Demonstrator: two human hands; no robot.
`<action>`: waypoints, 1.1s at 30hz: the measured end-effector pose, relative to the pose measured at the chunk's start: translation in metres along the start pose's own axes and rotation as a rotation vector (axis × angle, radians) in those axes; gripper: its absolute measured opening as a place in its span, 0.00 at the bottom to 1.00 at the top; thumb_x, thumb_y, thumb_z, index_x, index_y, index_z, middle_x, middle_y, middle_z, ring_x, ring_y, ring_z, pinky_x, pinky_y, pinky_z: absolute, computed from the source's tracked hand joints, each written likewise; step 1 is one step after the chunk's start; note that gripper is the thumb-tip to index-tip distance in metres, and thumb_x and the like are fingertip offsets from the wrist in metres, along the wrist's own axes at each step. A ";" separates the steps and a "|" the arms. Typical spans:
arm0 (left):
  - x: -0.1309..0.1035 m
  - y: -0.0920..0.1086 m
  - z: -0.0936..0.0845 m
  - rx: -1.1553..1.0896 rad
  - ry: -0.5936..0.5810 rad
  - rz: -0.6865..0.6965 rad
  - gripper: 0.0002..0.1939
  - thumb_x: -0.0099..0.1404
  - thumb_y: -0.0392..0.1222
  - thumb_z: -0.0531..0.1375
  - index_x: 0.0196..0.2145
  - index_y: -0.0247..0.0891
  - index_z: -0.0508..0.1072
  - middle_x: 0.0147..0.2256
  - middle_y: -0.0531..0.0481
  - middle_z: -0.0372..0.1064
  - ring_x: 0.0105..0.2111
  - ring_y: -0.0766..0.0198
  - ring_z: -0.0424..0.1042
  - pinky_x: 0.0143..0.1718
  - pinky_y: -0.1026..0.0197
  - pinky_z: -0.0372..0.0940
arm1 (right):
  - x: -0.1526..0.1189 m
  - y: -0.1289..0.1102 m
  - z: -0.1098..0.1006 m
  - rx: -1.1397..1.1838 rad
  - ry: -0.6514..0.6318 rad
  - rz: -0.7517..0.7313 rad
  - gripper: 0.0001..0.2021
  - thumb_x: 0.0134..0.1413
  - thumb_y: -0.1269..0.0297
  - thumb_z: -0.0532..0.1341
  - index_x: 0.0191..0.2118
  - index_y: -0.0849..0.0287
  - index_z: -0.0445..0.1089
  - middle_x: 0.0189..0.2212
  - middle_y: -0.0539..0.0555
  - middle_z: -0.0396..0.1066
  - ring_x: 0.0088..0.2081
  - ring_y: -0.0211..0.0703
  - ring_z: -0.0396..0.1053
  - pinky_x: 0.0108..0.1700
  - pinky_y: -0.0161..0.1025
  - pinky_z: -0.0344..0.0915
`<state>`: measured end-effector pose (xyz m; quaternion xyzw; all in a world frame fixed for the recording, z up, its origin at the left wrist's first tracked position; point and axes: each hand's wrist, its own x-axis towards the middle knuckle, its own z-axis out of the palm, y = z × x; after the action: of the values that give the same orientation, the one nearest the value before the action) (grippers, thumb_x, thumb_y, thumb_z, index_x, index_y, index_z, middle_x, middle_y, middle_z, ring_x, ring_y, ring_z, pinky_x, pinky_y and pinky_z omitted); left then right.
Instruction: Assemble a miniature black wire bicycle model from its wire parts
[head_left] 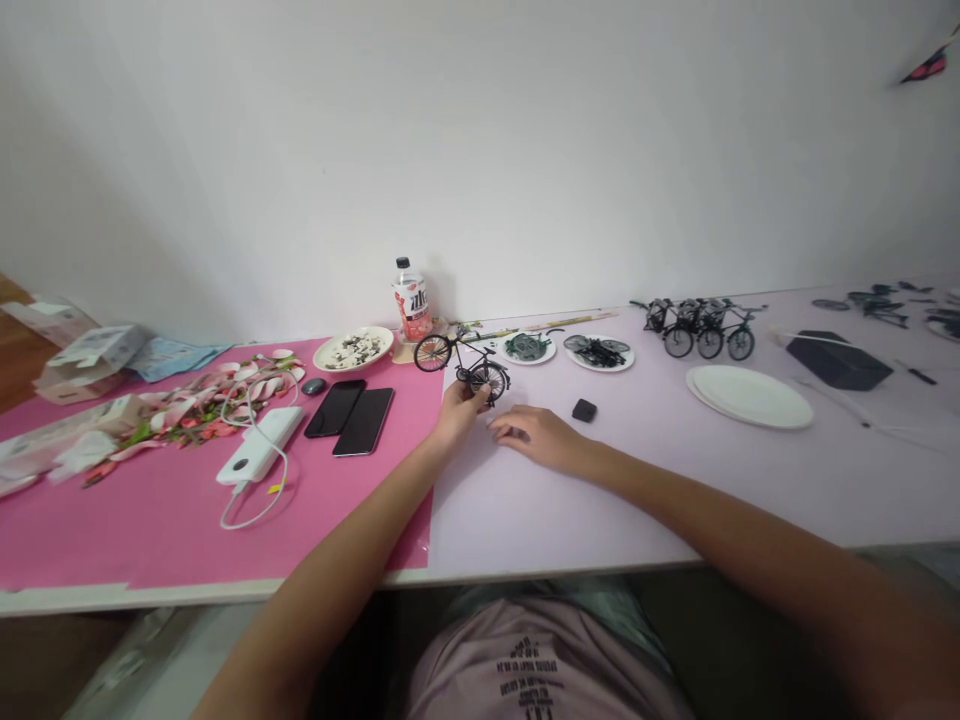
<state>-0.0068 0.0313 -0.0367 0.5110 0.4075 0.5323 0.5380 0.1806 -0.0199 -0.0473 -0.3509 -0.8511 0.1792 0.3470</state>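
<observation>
A small black model bicycle (463,368) is held up near the middle of the table by my left hand (459,412), whose fingers grip it at the rear wheel. My right hand (536,436) rests just right of it over the pale table top, fingers bent and pointing left toward the bicycle. What lies between those fingers, if anything, is too small to tell. Behind the bicycle are a plate with green parts (528,347) and a plate with black parts (599,353). A small black square object (584,410) lies right of my right hand.
Left: phones (364,421), a white power bank (259,446) with cable, pink petals (199,400), a speckled plate (353,350) and a bottle (412,303). Right: several assembled model bicycles (701,328), stacked white plates (750,396) and a dark angular object (838,360).
</observation>
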 end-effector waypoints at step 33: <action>-0.010 0.007 0.005 -0.052 -0.034 -0.063 0.18 0.57 0.48 0.73 0.37 0.36 0.73 0.41 0.44 0.75 0.42 0.59 0.73 0.50 0.51 0.69 | 0.000 0.004 -0.036 -0.017 -0.073 0.155 0.07 0.62 0.69 0.64 0.40 0.54 0.80 0.41 0.55 0.78 0.46 0.49 0.74 0.52 0.47 0.67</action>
<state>-0.0039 0.0207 -0.0304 0.4926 0.4002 0.5169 0.5745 0.2083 -0.0142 -0.0245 -0.4118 -0.8350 0.2108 0.2978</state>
